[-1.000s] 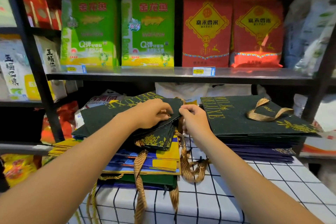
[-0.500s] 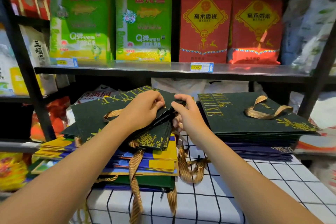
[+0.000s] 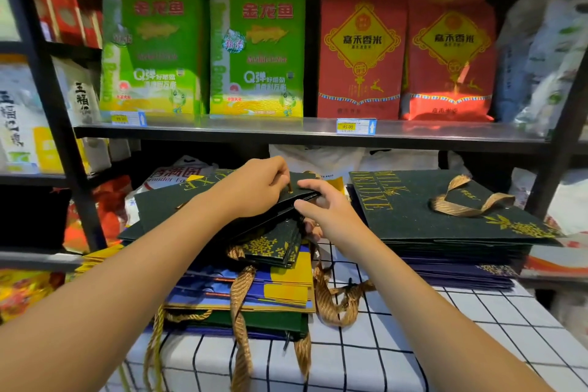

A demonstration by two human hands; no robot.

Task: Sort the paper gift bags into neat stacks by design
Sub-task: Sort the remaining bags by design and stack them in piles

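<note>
1. Left hand (image 3: 257, 191) holds a clenched grip on the dark green bags (image 3: 178, 207) atop the mixed pile (image 3: 270, 289) on the checked worktop (image 3: 381, 360)
2. Right hand (image 3: 331, 213) pinches the same bags' edge
3. Sorted green stack (image 3: 445, 216) lies just right

A shop: price tags (image 3: 356, 127) under shelved rice bags (image 3: 362, 44).
</note>
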